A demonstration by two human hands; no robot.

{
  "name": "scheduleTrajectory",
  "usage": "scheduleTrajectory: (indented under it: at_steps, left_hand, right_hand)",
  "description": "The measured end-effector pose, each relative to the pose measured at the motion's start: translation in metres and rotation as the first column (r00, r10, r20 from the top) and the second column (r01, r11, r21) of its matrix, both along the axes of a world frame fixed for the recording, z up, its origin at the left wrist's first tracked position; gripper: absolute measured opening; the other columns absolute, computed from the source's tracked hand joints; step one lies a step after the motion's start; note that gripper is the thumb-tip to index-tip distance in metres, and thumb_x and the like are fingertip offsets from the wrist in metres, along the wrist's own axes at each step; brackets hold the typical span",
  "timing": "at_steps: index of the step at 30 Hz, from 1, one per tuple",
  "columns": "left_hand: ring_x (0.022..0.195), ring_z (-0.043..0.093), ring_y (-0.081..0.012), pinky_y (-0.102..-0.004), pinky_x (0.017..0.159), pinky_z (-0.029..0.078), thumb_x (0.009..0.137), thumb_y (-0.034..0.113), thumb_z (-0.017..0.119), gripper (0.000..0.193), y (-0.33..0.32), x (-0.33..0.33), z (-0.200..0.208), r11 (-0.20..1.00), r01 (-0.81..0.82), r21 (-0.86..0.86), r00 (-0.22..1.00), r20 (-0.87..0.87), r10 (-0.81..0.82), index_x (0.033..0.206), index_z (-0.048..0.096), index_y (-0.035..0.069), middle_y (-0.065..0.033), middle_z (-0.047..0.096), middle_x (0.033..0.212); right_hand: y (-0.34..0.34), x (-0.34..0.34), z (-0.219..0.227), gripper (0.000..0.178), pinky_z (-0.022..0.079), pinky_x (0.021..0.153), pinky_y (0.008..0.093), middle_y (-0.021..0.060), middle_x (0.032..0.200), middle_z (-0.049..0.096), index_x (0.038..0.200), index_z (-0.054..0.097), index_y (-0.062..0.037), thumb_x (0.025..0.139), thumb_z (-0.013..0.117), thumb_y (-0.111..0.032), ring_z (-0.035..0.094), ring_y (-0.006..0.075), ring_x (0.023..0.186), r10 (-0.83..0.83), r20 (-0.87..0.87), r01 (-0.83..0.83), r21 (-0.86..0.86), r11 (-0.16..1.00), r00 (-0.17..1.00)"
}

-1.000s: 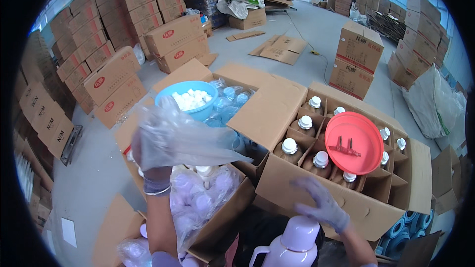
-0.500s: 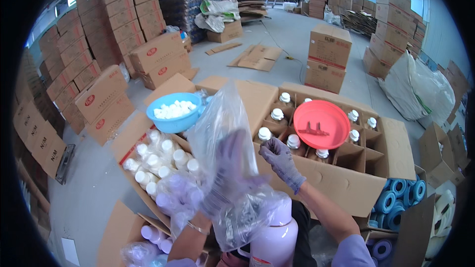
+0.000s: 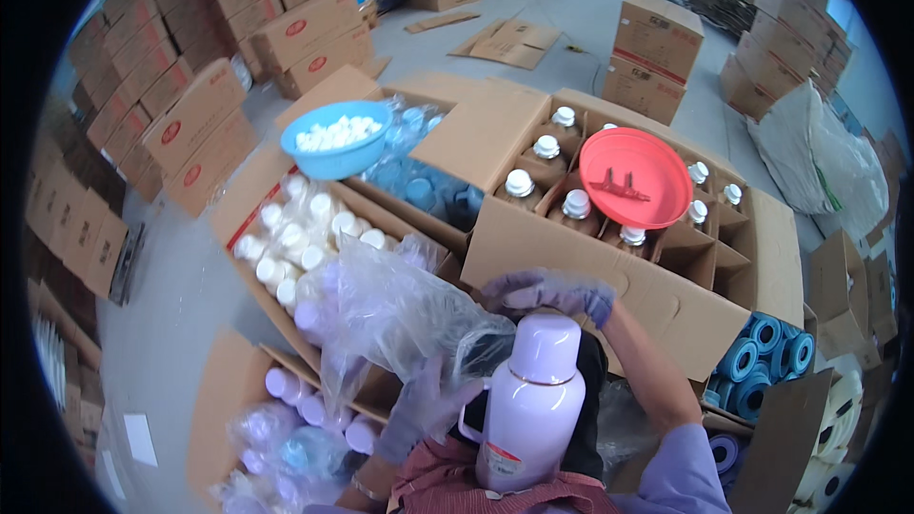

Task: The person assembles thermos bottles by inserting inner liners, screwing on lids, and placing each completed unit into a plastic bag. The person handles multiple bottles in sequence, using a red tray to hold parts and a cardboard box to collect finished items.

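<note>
A lilac vacuum flask (image 3: 535,395) with a matching domed cap stands upright at my lap, its handle on the left. A crumpled clear plastic bag (image 3: 395,300) stretches from the bottles at left toward the flask. My left hand (image 3: 419,414), in a thin purple glove, is at the bag's lower edge, thumb spread toward the flask handle; the bag partly covers its fingers. My right hand (image 3: 552,293), gloved alike, is just behind the flask's cap with its fingers stretched left, close to the bag's near end. Whether those fingertips touch the film is unclear.
A partitioned carton (image 3: 609,271) of silver-topped bottles carries a red basin (image 3: 636,176). At left, a blue basin (image 3: 333,148) of white caps sits above wrapped white bottles (image 3: 309,238). Lilac parts (image 3: 305,419) fill a lower-left box; blue rings (image 3: 752,381) lie at right.
The bag has dropped from upright to lying leftward over the bottles. My left hand has come down beside the flask; my right has moved to its cap, fingers straightened. The view has tilted down.
</note>
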State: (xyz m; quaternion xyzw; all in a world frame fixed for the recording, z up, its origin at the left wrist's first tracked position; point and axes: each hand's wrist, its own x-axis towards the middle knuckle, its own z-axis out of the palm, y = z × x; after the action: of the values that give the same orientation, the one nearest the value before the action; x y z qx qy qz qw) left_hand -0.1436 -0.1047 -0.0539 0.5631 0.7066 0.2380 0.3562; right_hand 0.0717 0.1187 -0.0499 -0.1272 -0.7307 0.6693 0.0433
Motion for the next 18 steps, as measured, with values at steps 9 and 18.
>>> scheduleTrajectory:
  at_steps: [9,18]
  left_hand:
    - [0.097,0.066,-0.0290,-0.0390,0.089,0.051,0.083,0.018,0.075,0.044,0.087,-0.021,-0.010,0.619,0.013,0.786,0.975,0.127,-0.181,0.121,0.059,0.000,-0.0153,0.068,0.108]
    - [0.093,0.067,-0.0201,-0.0362,0.099,0.047,0.089,0.012,0.071,0.020,0.044,-0.056,0.006,0.827,0.487,0.282,0.687,0.460,-0.562,0.101,0.073,-0.004,-0.0116,0.073,0.101]
  right_hand:
    - [0.018,-0.021,-0.032,0.048,0.051,0.089,0.0435,0.0192,0.120,0.062,0.120,0.062,-0.0026,0.077,0.073,-0.020,0.063,0.0383,0.102,-0.590,0.371,0.113,0.773,0.624,0.717]
    - [-0.186,0.072,-0.016,0.045,0.045,0.099,0.0448,0.0215,0.120,0.058,0.122,0.055,0.0036,0.078,0.063,0.000,0.055,0.0419,0.111,-0.837,-0.388,0.631,0.773,-0.067,0.387]
